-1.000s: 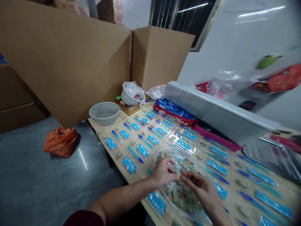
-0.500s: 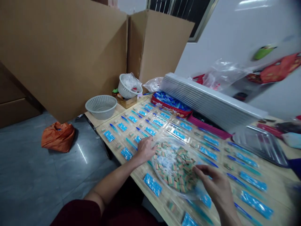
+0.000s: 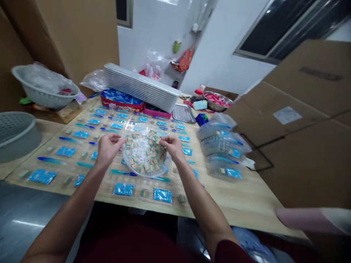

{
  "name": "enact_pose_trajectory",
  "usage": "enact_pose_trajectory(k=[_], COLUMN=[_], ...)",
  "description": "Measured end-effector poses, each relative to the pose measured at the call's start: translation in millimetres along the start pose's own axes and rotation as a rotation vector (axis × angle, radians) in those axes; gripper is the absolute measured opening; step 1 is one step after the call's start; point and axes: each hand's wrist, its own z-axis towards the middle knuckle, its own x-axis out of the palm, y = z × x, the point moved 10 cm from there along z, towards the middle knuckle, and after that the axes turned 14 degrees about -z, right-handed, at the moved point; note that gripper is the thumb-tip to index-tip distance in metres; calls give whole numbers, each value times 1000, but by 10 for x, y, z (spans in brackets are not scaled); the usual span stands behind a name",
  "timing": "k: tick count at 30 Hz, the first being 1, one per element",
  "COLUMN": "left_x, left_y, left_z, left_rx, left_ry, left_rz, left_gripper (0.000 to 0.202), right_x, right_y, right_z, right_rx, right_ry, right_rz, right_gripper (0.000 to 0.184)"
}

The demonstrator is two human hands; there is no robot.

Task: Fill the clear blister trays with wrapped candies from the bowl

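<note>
1. With your bowl as the clock's centre, a grey basket [image 3: 16,146] sits at nine o'clock and a white basket [image 3: 45,96], holding clear plastic, at ten.
2. Clear packages [image 3: 124,190] with blue packets and pens line the wooden table [image 3: 238,204] around your bowl.
3. Your left hand [image 3: 109,146] is at the rim between nine and ten o'clock, thumb and fingertips drawn together; whether they grip anything cannot be told.
4. Before you stands the clear bowl [image 3: 145,174], filled with striped blocks [image 3: 157,160] around white bits; a red tray [image 3: 123,107] of blue items lies at eleven, a ridged silver panel [image 3: 142,87] at twelve.
5. Your right hand [image 3: 170,146] pinches inward at two o'clock, fingertips by the blocks, any grip unclear.
6. Stacked packages [image 3: 223,146] rise at three o'clock, a metal bowl [image 3: 216,106] of pinkish-red items at two.
</note>
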Motion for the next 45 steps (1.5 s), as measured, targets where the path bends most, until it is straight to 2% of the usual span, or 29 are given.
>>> enact_pose_trajectory(k=[3,5,7,10,13,16,19,22,24,26,27,29,31,33,35,38,42,45], left_x=[449,793,1122,1533,1811,1941,1956,1814,1597,1295,1132,841,643,526,449,375,405,471], left_y=[-138,-112,29,399,707,864,935,936,887,808,763,682,631,616,618,624,674,683], left_z=[-32,-73,-139,-301,-476,-580,-610,-537,-414,-259,-190,-102,-92,-140,-211,-303,-383,-424], left_rx=[-14,-44,-111,-285,-405,-446,-492,-522,-498,-436,-396,-326,-296,-304,-320,-300,-235,-126], left_ry=[85,156,214,262,294,321,365,402,377,299,251,173,139,130,128,142,235,305], left_rz=[-141,-224,-314,-416,-465,-466,-463,-464,-483,-515,-529,-541,-533,-523,-509,-448,-271,-75], left_gripper=[22,18,15,12,14,16,17,20,21,22,23,26,28,30,31,28,18,12], right_x=[-461,-796,-1110,-1494,-1703,-1770,-1785,-1795,-1774,-1629,-1474,-958,-287,274,622,814,808,805], right_y=[-24,-122,-315,-643,-906,-1113,-1251,-1268,-1135,-830,-633,-273,-56,16,-54,-209,-297,-289], right_z=[52,74,78,46,-6,-68,-101,-91,-92,-119,-148,-232,-369,-510,-583,-613,-633,-676], right_rx=[-17,-4,52,126,142,157,163,160,134,36,-38,-177,-251,-281,-261,-225,-226,-258], right_ry=[-38,-81,-130,-205,-249,-264,-269,-276,-295,-291,-263,-96,155,306,339,318,309,312], right_rz=[24,16,-23,-102,-115,-117,-129,-143,-181,-258,-301,-305,-263,-302,-418,-533,-592,-678], right_gripper=[20,21,22,22,20,20,19,19,19,19,19,19,15,8,5,9,11,12])
